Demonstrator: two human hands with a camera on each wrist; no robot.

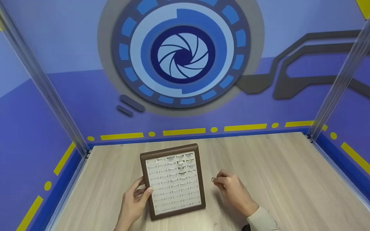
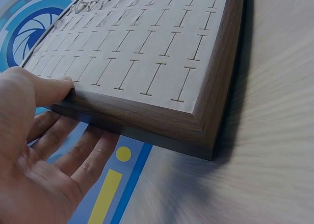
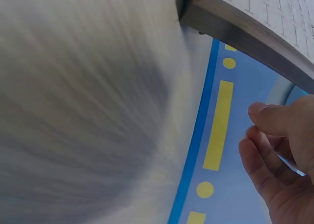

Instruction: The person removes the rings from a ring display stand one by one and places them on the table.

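Observation:
My left hand [image 1: 134, 200] grips a ring display tray [image 1: 201, 195] by its left side, thumb over the brown wood frame and fingers below it. The tray has a pale slotted pad [image 2: 147, 42] and stands tilted over the table. Several rings [image 1: 181, 162] sit in slots at the upper right of the pad; many lower slots hold none. To the right of the tray, apart from it, my right hand [image 1: 234, 192] pinches a small ring [image 1: 213, 180] between thumb and fingertips. In the right wrist view the fingers mostly hide that ring.
Under both hands is a light wood-grain table [image 1: 294, 179]. A blue printed wall [image 1: 75, 102] rises behind it, with metal posts [image 1: 342, 70] at the corners and low rails along the sides.

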